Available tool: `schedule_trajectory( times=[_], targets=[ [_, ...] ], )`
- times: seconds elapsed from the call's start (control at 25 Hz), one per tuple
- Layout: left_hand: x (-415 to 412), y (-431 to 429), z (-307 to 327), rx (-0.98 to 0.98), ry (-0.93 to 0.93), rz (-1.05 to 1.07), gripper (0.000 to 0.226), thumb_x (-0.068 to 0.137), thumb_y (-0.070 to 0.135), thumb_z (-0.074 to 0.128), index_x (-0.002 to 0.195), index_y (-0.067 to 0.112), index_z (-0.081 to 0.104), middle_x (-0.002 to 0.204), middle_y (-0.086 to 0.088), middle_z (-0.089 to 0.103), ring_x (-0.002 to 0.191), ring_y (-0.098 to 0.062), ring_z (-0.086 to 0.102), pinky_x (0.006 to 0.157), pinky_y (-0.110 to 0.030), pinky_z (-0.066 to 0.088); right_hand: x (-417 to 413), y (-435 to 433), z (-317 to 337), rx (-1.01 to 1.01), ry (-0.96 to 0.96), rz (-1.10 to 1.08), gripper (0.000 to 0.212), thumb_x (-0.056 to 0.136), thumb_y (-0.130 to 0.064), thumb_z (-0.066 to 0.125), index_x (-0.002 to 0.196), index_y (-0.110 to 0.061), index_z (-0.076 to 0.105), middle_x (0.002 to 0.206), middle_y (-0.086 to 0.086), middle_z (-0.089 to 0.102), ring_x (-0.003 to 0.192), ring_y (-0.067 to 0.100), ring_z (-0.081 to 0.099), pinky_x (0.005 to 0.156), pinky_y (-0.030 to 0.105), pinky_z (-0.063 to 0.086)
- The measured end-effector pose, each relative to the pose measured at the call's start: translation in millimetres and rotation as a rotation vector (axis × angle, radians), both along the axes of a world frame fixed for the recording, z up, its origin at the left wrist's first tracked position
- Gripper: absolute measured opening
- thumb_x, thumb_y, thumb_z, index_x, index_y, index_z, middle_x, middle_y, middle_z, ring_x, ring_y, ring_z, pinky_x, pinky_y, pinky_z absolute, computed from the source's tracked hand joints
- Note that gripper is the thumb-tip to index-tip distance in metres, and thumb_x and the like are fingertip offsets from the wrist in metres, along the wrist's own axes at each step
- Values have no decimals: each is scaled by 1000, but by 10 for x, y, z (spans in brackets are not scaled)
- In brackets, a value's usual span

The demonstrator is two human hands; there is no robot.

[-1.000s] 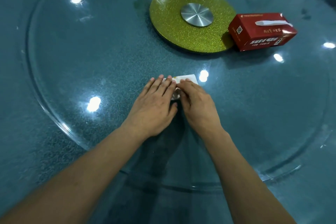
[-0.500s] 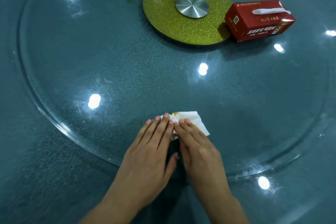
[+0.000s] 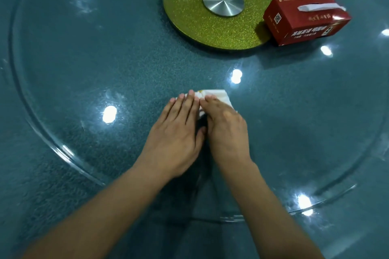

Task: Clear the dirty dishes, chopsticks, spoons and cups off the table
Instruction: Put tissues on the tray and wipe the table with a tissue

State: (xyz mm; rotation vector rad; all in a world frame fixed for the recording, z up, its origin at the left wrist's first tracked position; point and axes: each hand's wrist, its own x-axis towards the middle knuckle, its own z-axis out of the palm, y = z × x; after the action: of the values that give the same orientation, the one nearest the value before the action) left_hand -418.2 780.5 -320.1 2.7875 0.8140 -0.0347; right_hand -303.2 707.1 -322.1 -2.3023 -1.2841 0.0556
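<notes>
So there's nothing left to clear as far as I can see: no dishes, chopsticks, spoons or cups anywhere in view. My guess is the clearing part is done and this is the wipe-down.

Far left is the speckled teal table [image 3: 25, 174], stone-looking and glossy. The big round glass turntable [image 3: 63, 149] sits on top of it, clear with a thick rounded rim and ceiling lights bouncing off it.

The left hand [image 3: 176, 132] is flat, fingers straight and together, pressing down. Its fingertips are on a folded white paper napkin [image 3: 219, 95], soft and a bit crumpled, with a yellowish stain at the far edge. The right hand [image 3: 227, 132] lies touching the left, also flat on the napkin, not pinching anything.

What changed: half a second ago both hands and the napkin were pulled back close to the near rim of the glass. Now they're pushed out toward the middle, about where they were a second ago. That reads as a back-and-forth wiping stroke, so the glass is getting cleaned, not cleared.

Further back is a glittery gold disc [image 3: 189, 19] with a brushed steel hub [image 3: 223, 4] at its centre. Just right of it is a red cardboard tissue box [image 3: 303, 23], a white tissue [image 3: 320, 7] poking out the top.
</notes>
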Motion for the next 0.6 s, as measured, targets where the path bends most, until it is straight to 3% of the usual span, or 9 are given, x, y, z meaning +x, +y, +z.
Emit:
schedule_trajectory(
  times=[0.08,0.24,0.44,0.6],
  targets=[
    [246,293,28,-28,34,4,74,100,47,4,162,7,9,171,-10,3,158,-21,3,126,-31,-8,214,301,99,-59,65,-5,39,96,-17,45,125,-15,71,128,9,69,116,28,66,91,33,50],
    [569,686,96,-51,117,-6,64,108,38,20,163,9,2,171,-7,-5,158,-18,-3,127,-33,-7,491,693,173,-135,60,-22,34,101,-17,45,123,-20,71,118,9,72,105,32,66,88,42,50],
    [480,603,120,-102,87,-14,64,107,35,26,163,11,5,171,-5,-4,158,-18,-3,127,-32,-6,438,646,212,-202,50,-47,34,100,-15,45,121,-23,71,116,5,72,102,29,64,78,34,42],
    [146,236,95,-122,-6,-51,73,98,45,10,163,11,10,171,-5,3,158,-18,2,126,-30,-7,145,205,264,-182,64,-44,34,100,-16,46,120,-26,71,112,1,73,100,25,65,69,27,28]
  ],
)
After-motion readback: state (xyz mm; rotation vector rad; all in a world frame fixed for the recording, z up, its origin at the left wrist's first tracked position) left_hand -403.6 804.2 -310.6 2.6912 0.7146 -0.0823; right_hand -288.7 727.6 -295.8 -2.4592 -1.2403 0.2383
